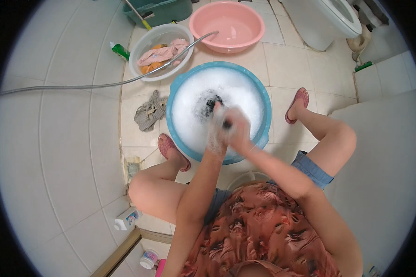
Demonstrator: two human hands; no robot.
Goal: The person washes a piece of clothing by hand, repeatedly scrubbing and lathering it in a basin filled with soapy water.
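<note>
A blue basin (172,121) full of white suds stands on the floor between my feet. Over the suds, my left hand (216,131) and my right hand (239,129) are pressed together, both closed on a dark cloth (211,102). Part of the cloth hangs into the foam beyond my fingers, and a dark bit shows between the hands. Suds coat my left hand and wrist. Motion smears the right hand, and most of the cloth is hidden by hands and foam.
A grey hose (101,86) crosses a white basin (133,62) of pink and orange clothes and reaches a pink basin (252,34). A grey rag (149,113) lies left of the blue basin. Also around are a green tub (166,13), a toilet (319,23) and a white bottle (127,218).
</note>
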